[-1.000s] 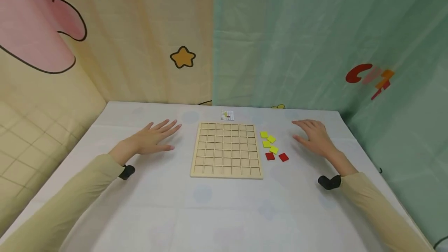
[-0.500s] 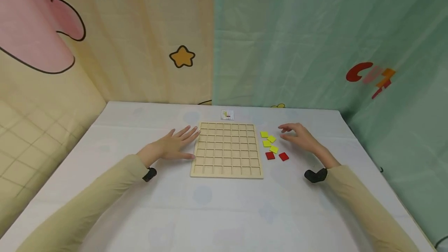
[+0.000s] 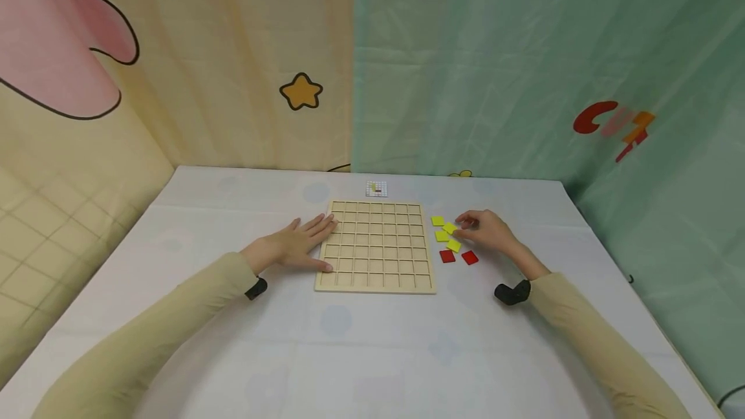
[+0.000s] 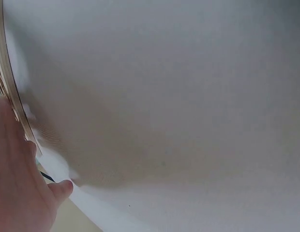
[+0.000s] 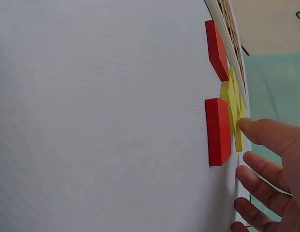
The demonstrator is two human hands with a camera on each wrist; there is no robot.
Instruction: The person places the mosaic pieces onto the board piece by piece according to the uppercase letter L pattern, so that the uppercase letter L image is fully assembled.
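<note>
A wooden grid board (image 3: 384, 249) lies flat on the table. My left hand (image 3: 289, 244) rests on its left edge, fingers spread over the border. Several yellow tiles (image 3: 438, 221) lie in a loose cluster to the right of the board. Just in front of them are two red tiles (image 3: 447, 256), one a little apart from the other. My right hand (image 3: 489, 230) is at the cluster's right side. In the right wrist view my thumb touches a yellow tile (image 5: 232, 108); the other fingers bend loosely, apart from the thumb. Both red tiles (image 5: 218, 133) show there too.
Behind the board lies a small card (image 3: 376, 189) printed with a grid and some coloured squares. A white cloth (image 3: 349, 354) covers the table. Printed curtains (image 3: 465, 70) hang along its back and sides.
My left hand has moved right from the bare cloth onto the board's left edge. My right hand has come left and down to the yellow tiles, its fingers drawing closer together.
</note>
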